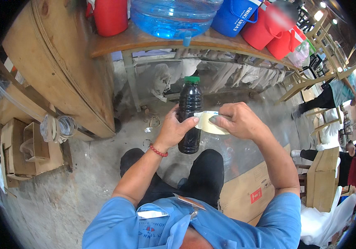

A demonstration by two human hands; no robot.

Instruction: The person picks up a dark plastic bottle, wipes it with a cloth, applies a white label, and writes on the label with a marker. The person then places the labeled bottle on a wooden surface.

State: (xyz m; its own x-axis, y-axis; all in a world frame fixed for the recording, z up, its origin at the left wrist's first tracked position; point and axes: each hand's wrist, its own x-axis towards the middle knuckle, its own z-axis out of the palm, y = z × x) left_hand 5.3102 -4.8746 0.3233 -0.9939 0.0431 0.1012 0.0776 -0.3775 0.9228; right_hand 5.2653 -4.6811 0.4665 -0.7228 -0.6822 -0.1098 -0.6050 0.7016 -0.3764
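Note:
A dark, ribbed plastic bottle (190,98) with a green cap stands upright in the middle of the view. My left hand (172,129) is wrapped round its left side, with the thumb across the front. Under that thumb lies the white end of a pale yellow, curved strip (211,127), which looks like a label or tape; I cannot tell which. The strip's other part is pinched between the thumb and fingers of my right hand (242,121), just right of the bottle. A red bead bracelet (158,151) circles my left wrist.
Ahead is a wooden table (153,40) bearing a large clear water jug (173,18) and red and blue buckets. Rags hang beneath it. A wooden cabinet (68,70) and open cardboard boxes (20,145) stand left. Flat cardboard (244,193) lies right; other people are farther right.

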